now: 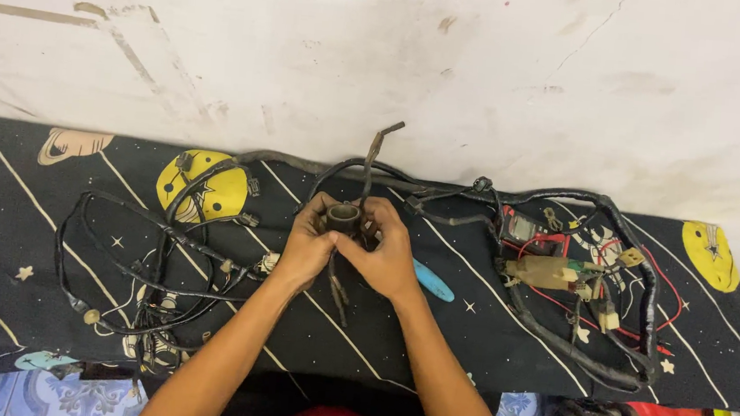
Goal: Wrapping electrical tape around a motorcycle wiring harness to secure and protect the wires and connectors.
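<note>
1. in front of you is a dark cloth [431,329] printed with planets, stars and thin diagonal lines, spread along the foot of a white wall.
2. on its left part lies a tangle of black wiring [151,260] with small connectors, looped over a yellow planet print.
3. on the right part lies a thicker black harness loop [640,285], with red wires and beige plugs [552,270] bunched inside it.
4. near the middle, a light blue handle [433,283] lies flat on the cloth.
</note>
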